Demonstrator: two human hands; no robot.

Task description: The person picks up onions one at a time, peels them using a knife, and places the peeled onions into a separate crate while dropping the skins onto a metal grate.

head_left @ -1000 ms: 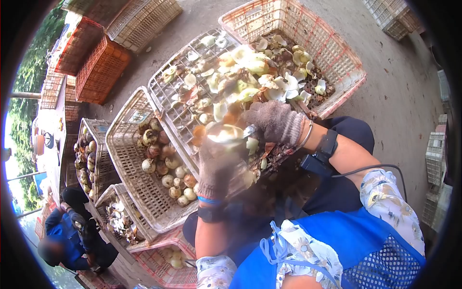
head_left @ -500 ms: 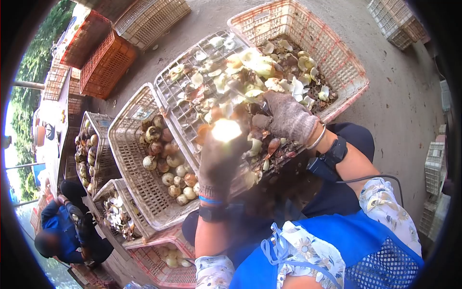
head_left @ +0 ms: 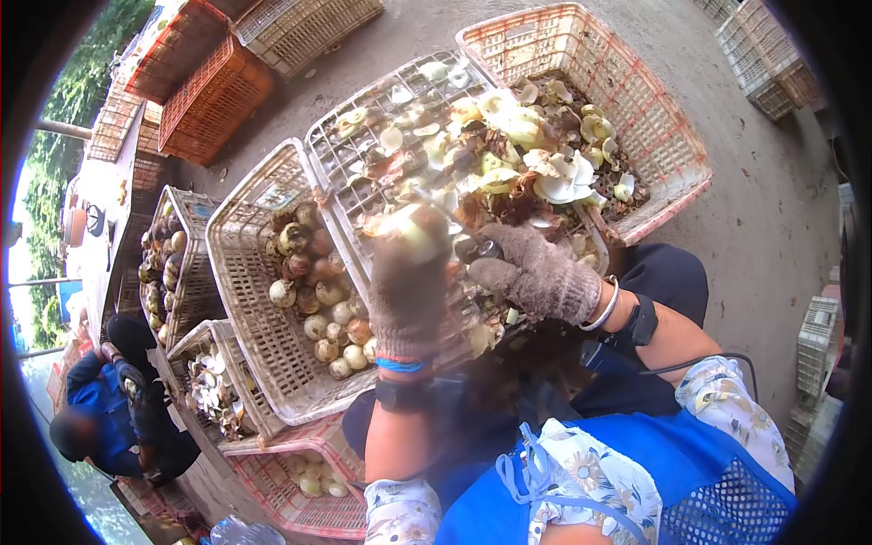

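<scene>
My left hand (head_left: 409, 295), knit glove: fingers clamped on one round pale fruit (head_left: 413, 232). My right hand (head_left: 538, 274): fingers closed round one metal tool (head_left: 479, 247). One mesh crate (head_left: 331, 168) beneath.

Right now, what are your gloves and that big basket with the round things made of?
The gloves on the left hand and right hand look like knitted fabric: fuzzy, grey-brown, matte. The basket seems to be hard plastic: pale, dull, moulded in an even grid of holes. The left hand grips a pale bulb.
</scene>
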